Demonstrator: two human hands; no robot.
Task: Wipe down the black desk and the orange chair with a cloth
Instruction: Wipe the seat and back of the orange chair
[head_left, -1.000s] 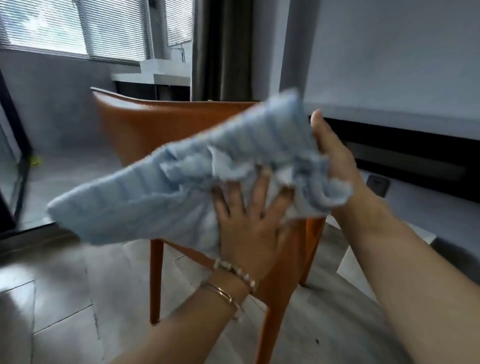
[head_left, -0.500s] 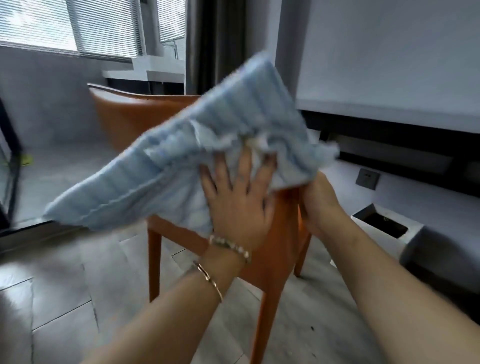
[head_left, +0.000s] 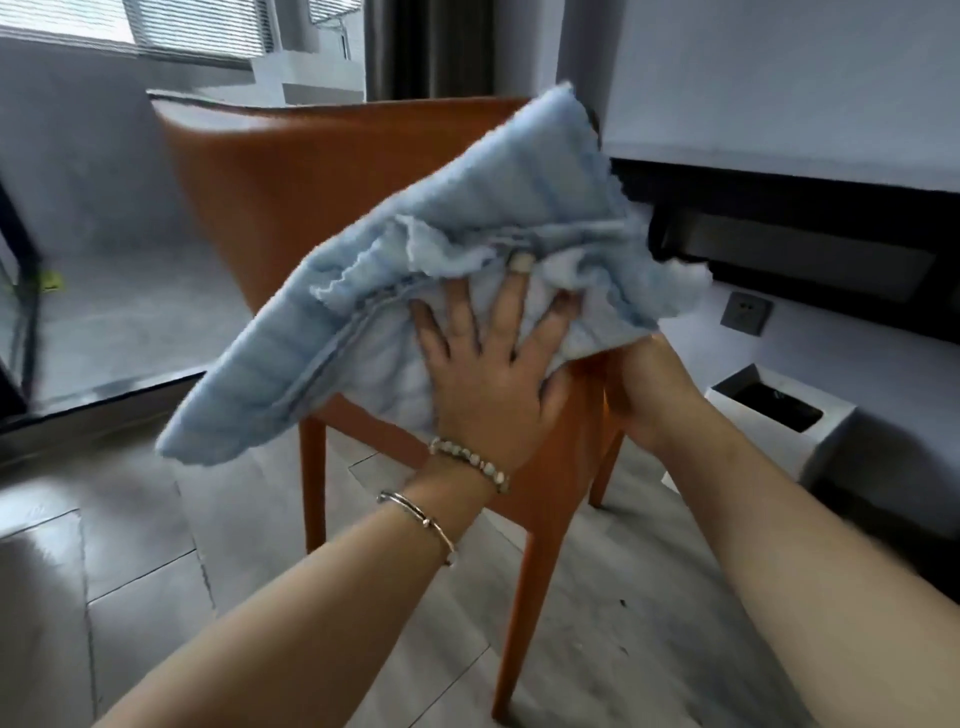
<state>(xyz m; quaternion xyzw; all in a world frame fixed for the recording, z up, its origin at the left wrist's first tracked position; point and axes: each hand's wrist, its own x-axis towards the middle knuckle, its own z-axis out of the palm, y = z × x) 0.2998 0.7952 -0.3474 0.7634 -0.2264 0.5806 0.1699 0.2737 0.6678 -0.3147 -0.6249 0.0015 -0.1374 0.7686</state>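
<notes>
Cloth (head_left: 457, 249), pale blue and ribbed, is spread in front of the orange chair (head_left: 311, 197). One corner is raised past the fingertips of the left hand (head_left: 488, 384), and another hangs free to the left of that hand's wrist. The left hand lies flat on the fabric with fingers (head_left: 511, 312) straight and fanned, the palm pressing its middle and nothing curled round it. Whether the fabric under the palm touches the chair's side I cannot tell. The right hand (head_left: 649, 389) sits just beside the left, lower and to its right, at the chair's near corner under the cloth's bunched edge. Its fingers run out of sight, so I cannot tell whether it grips chair, cloth or nothing.

From its folds the cloth looks soft, light and limp. It will likely sag and bunch, and the loose corner may trail. Gathering the middle into a pad under the palm should serve better than holding a corner. The chair looks smooth and stiff, so the cloth should slide easily on it.

Two bracelets (head_left: 470, 465) circle the left wrist. Beyond the right hand are a dark ledge (head_left: 779, 208), a wall socket (head_left: 745, 314) and a white box (head_left: 826, 431).
</notes>
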